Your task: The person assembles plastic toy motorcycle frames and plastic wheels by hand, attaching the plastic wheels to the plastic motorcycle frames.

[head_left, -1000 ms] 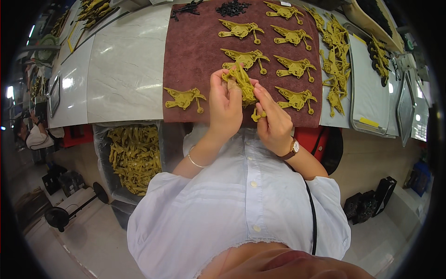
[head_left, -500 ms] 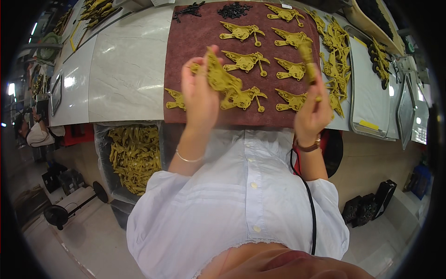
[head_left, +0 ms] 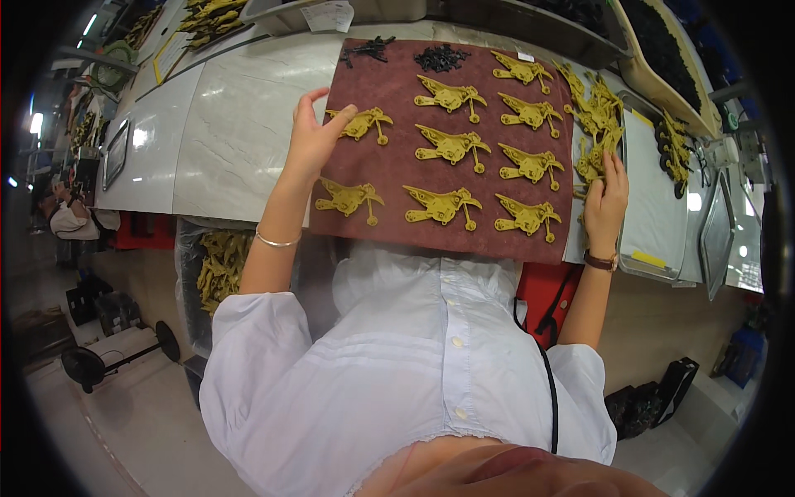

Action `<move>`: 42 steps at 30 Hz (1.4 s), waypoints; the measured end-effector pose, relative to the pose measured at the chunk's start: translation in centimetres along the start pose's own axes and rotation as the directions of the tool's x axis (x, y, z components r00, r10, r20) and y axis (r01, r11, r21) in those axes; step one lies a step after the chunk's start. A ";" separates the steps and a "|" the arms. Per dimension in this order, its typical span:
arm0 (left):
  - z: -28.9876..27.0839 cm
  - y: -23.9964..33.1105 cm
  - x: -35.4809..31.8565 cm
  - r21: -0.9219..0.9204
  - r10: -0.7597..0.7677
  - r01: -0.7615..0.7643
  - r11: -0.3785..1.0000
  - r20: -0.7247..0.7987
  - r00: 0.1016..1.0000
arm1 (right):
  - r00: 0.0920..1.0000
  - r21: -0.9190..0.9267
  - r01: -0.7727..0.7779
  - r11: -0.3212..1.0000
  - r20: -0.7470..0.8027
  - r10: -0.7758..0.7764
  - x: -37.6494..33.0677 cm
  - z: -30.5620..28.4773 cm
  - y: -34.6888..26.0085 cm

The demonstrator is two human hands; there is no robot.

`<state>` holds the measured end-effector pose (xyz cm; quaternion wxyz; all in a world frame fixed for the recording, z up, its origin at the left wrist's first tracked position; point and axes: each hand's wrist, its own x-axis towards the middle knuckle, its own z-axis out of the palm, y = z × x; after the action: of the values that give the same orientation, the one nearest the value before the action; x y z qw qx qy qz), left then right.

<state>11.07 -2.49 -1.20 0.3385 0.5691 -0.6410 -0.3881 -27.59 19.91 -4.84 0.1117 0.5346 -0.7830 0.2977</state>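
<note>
On the maroon towel-like cloth [head_left: 397,172]: nine flat, mustard-yellow, bird-shaped parts [head_left: 451,147] lie in three columns, two at left, three in the middle, four at right, all with their pointed wings toward the left.
Left hand [head_left: 312,142]: open at the cloth's left edge, thumb spread from the fingers; the thumb overlaps the left tip of the upper left-column part, and contact is hard to tell.
Right hand [head_left: 607,203]: fingers extended over the near end of a heaped row of mustard-yellow parts [head_left: 600,116] beside the cloth; whether they grip one, I cannot tell.
Far cloth edge: small black pieces in two groups, a loose left cluster [head_left: 370,52] and a denser right heap [head_left: 441,58].
Right of the heaped row: a pale, metal-rimmed tray [head_left: 650,219].
Below the table, left: a plastic-lined grey bin [head_left: 189,306] holding more yellow parts [head_left: 219,269].
</note>
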 end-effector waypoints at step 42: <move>1.3 -2.3 14.4 -0.657 0.102 0.053 0.752 0.196 0.975 | 0.638 0.642 -0.764 -0.064 0.737 -0.223 14.4 14.4 -19.3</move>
<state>9.25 -16.72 -3.95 0.4492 0.3587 -0.5043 -0.6444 -13.88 -4.53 -2.54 -0.6530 0.3139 -0.4149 0.5504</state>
